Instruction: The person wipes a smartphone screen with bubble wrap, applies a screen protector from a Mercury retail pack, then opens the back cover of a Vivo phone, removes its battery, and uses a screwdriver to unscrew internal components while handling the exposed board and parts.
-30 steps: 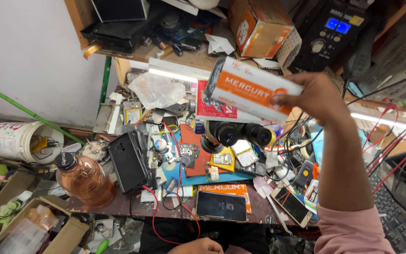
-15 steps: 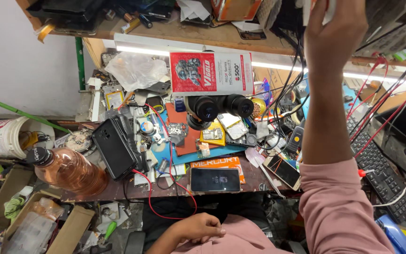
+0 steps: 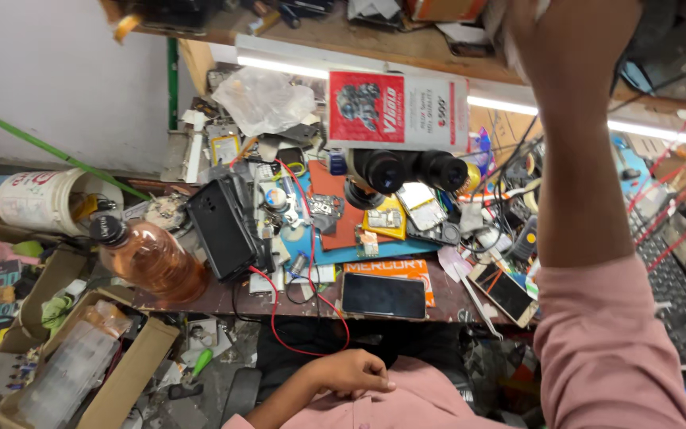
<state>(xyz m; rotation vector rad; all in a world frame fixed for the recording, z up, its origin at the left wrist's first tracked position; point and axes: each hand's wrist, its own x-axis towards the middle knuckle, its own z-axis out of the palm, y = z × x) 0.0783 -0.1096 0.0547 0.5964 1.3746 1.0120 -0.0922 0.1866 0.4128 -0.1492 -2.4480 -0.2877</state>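
My right hand reaches up to the wooden shelf at the top right, back of the hand toward me. Its fingers run past the frame's edge, with a pale sliver beside them, so what it grips is hidden. My pink sleeve fills the lower right. My left hand rests in my lap below the desk edge, fingers curled, holding nothing. A black microscope head sits mid-desk, with a red and white carton standing behind it.
A dark phone lies on an orange box at the desk front, with a red wire looping beside it. To the left are a black device, an amber bottle and a white bucket. A keyboard lies at the right.
My right hand carried an orange and white box from above the microscope up to the shelf, and the box left view. The camera tilted down; my left hand stayed in my lap.
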